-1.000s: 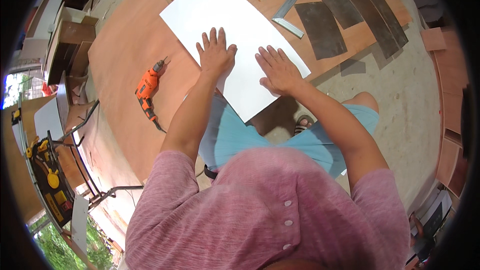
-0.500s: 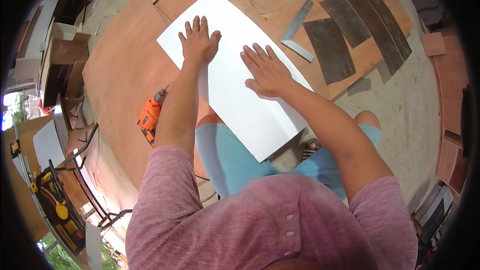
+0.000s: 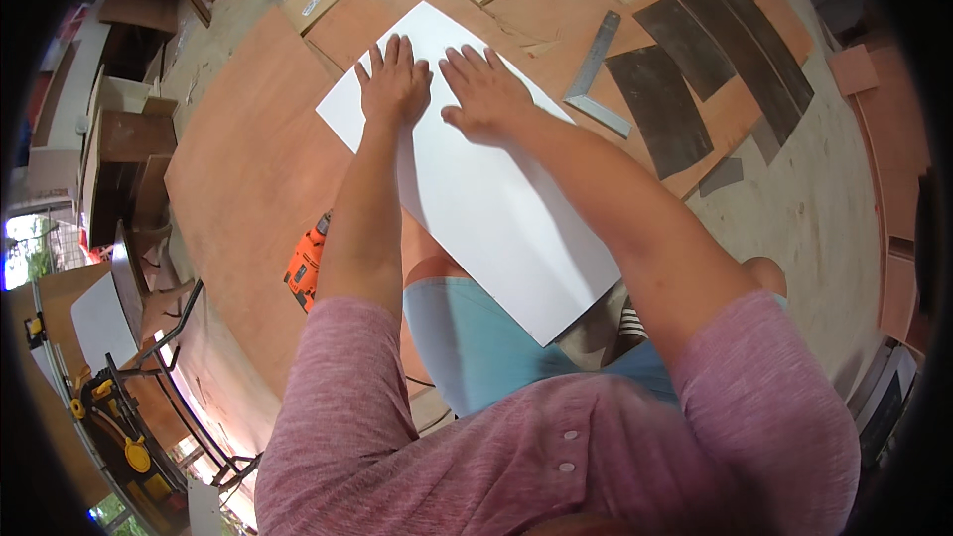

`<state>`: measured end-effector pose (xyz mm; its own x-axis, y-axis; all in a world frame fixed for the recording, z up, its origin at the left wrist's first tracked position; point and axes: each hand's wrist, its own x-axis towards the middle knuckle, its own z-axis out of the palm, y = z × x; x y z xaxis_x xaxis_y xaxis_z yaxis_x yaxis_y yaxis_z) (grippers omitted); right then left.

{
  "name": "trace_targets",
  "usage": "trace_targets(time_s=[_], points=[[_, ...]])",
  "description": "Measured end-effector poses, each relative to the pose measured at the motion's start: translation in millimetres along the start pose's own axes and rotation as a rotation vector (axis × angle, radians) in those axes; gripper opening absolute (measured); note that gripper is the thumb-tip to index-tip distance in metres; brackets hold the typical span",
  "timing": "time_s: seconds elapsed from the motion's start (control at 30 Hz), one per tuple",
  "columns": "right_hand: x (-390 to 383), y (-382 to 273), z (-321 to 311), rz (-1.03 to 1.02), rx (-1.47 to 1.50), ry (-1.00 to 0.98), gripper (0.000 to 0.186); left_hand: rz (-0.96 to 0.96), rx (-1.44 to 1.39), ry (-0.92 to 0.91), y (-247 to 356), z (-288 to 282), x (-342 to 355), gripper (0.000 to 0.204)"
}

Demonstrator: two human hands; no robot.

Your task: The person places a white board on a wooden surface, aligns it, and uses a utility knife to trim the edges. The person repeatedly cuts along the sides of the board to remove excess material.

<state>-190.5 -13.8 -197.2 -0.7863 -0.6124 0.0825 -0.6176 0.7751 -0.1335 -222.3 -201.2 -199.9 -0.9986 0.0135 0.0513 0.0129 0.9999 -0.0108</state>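
Note:
A white rectangular panel (image 3: 496,223) lies slantwise in front of me, its near corner by my legs. My left hand (image 3: 395,89) rests flat on its far part, close to the left edge, with the fingers spread. Just right of it, my right hand (image 3: 488,94) also lies palm down on the white surface, fingers stretched forward. Neither hand grips anything. An orange power drill (image 3: 306,263) lies left of my left forearm, partly hidden by it. Beyond the panel's right edge is a metal try square (image 3: 596,74).
Brown plywood sheets (image 3: 248,159) cover the floor under and around the panel. Several dark strips (image 3: 660,99) lie on the right. Wooden cabinet parts (image 3: 134,134) stand at the far left, above a black and yellow tool on a stand (image 3: 124,437). More boards (image 3: 884,159) line the right side.
My right hand has slid forward and left over the panel, closer to my left hand. The left hand stays nearly in place. The view has shifted slightly.

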Motion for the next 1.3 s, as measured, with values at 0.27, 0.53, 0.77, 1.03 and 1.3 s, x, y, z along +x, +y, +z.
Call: trace_targets(time_s=[0.27,0.53,0.77,1.03,1.3], points=[[-150.2,-34.5,-26.4,-0.006,0.063,-0.153,0.078,0.127,-0.098,-0.021,52.7,-3.8,-81.6,0.072],[-326.1,-63.3,-44.6,-0.054,0.232,-0.230,0.086,0.476,-0.102,-0.018,160.6,0.4,-176.8,0.069],[-369.1,24.2,-114.5,0.309,0.842,-0.182,0.034,0.767,-1.105,-0.305,209.9,-38.4,-272.4,0.071],[-383.8,80.7,-99.0,0.896,0.803,0.336,0.027,0.137,-0.257,-0.145,113.3,-11.1,-190.4,0.071],[-353.6,19.7,-86.5,0.327,0.214,-0.094,0.050,0.204,-0.032,-0.165,159.1,-11.7,-179.4,0.085]])
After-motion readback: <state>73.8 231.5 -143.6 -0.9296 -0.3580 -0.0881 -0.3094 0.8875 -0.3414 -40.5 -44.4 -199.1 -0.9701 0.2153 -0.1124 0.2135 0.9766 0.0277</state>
